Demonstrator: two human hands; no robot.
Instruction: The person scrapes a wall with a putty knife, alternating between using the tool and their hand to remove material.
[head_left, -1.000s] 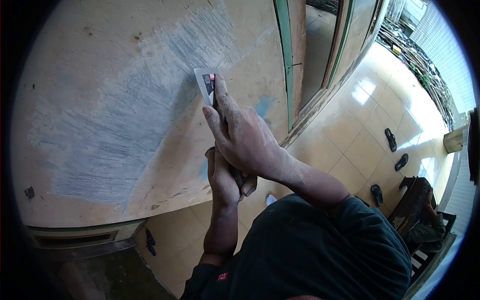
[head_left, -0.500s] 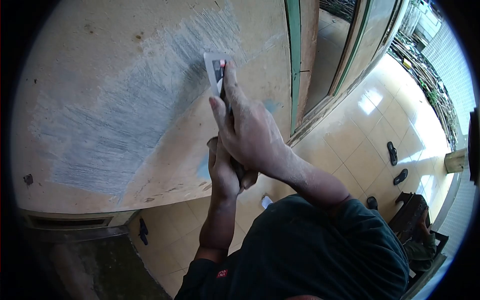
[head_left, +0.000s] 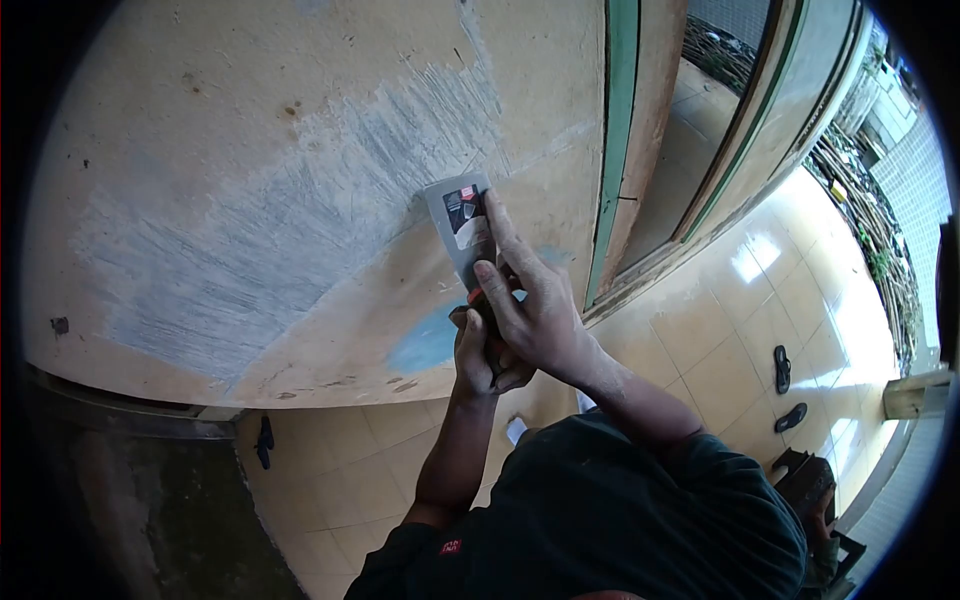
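scraper point(head_left: 462, 232) | both hands grip it | handle hidden | blade on wall point(head_left: 250, 150)

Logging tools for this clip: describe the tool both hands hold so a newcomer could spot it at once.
Start at the tan wall with its broad grey scraped patch. At the patch's right edge, the right hand and the left hand grip a scraper. Its flat grey blade alone carries a red-and-black label.
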